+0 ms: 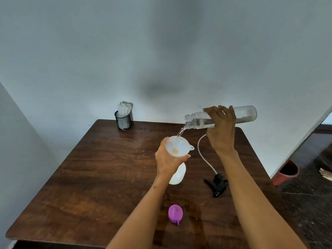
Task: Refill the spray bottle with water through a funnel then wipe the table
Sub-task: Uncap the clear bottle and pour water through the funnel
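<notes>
Far left of both hands, a black mesh cup (123,121) of white cloths (124,109) stands at the counter's (89,177) back edge. The left hand (168,161) has its fingers grasping the white funnel (178,146) seated atop the white spray bottle (177,175). Nearer than those fingers lies a purple cap (175,213). Water (181,131) streams down into the funnel from a clear bottle (221,117), tipped sideways, with the right hand's (221,130) fingers clenched round it. Below them lies the black spray head (217,185) with its tube (201,151).
</notes>
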